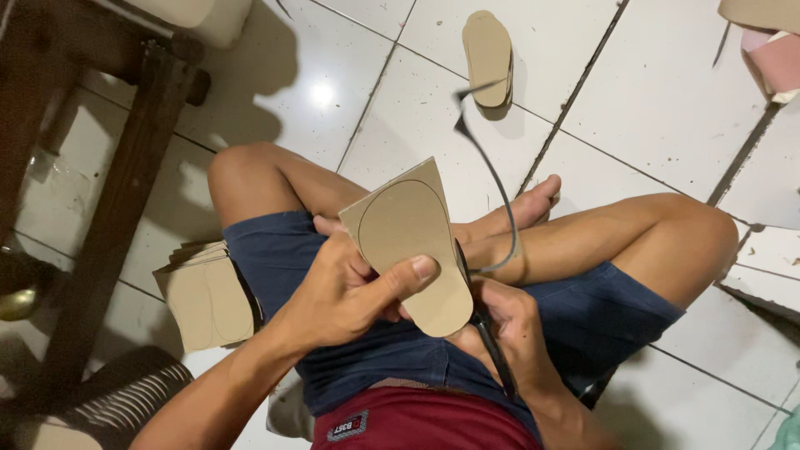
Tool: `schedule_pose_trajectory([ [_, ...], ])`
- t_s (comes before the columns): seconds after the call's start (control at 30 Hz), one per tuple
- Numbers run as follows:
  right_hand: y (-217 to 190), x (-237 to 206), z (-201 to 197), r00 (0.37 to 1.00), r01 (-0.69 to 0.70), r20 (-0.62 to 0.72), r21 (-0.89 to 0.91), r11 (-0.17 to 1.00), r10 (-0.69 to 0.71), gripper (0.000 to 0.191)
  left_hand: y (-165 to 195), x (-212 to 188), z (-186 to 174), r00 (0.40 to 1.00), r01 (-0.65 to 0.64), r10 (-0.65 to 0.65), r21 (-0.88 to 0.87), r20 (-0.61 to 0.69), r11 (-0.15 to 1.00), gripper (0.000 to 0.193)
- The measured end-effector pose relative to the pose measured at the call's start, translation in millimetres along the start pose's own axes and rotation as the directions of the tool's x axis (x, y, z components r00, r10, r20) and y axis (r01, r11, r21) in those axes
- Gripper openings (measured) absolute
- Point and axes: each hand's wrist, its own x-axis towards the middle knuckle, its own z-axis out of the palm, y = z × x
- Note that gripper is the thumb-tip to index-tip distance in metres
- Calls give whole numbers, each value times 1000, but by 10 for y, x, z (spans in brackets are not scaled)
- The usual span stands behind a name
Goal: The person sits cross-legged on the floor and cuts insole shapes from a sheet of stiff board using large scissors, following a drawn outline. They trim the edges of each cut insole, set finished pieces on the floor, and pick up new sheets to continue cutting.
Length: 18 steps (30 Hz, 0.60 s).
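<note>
I sit cross-legged on a white tiled floor. My left hand holds a tan cardboard sheet with a sole outline drawn on it, thumb pressed on its face. The lower part of the sheet follows the rounded outline; the upper corners are still square. My right hand grips black scissors at the sheet's right edge. A thin curled strip of trimmed material rises from the cut toward the upper right.
A stack of cardboard sheets with drawn outlines lies by my left thigh. A pile of cut sole shapes rests on the tiles ahead. A dark wooden furniture leg stands at left. Pink and tan material sits at the top right.
</note>
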Motion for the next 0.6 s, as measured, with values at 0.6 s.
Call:
schedule_pose_trajectory([
  [0.6,329,-99,-12,993,39,-110,-100,994,-50,18,-128,-80,221,986,-62,53,-56,-160,996,35],
])
